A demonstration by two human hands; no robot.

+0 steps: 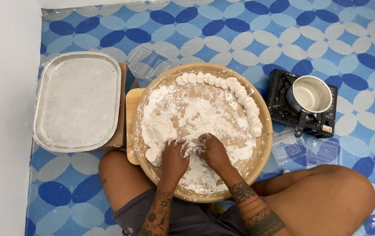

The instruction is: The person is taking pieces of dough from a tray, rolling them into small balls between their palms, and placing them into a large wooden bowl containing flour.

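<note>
Small orange-and-white label, perhaps square, on the black stove's front corner.

The person wears dark grey shorts, seen at six o'clock in the view, with a small pale mark near the left hem. Both forearms are bare, with no sleeves. The left forearm carries dark tattoos of small figures and symbols running along its length. The right forearm carries bands of dark geometric patterning that wrap around it, one above another. A small tattoo sits on the left thigh. White flour dusts both hands: left, right. No rings, watch or bracelets show.
</note>
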